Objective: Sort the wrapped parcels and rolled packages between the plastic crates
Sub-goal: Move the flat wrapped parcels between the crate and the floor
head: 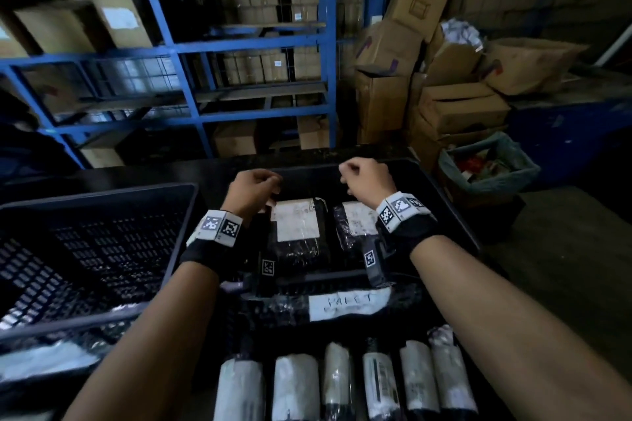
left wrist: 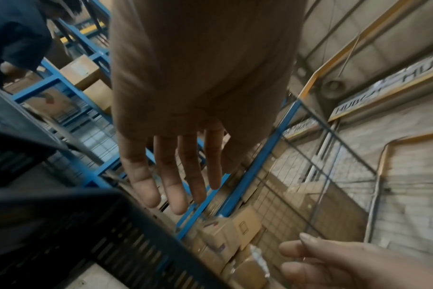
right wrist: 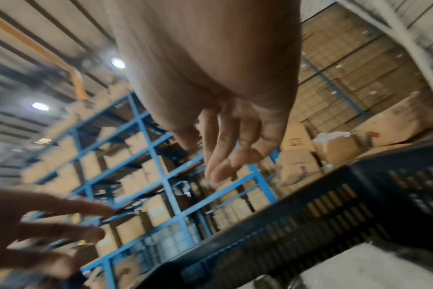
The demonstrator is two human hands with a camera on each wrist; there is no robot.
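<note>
A dark table [head: 143,174] carries two black plastic crates [head: 102,195] [head: 444,202] — side by side.

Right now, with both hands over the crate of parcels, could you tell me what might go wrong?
Both the left hand and the right hand hover empty above the two flat parcels. Their glossy black wrap may slip in a loose grip. The rolled packages lie packed side by side under the forearms, so a low pull-back might knock them.
</note>
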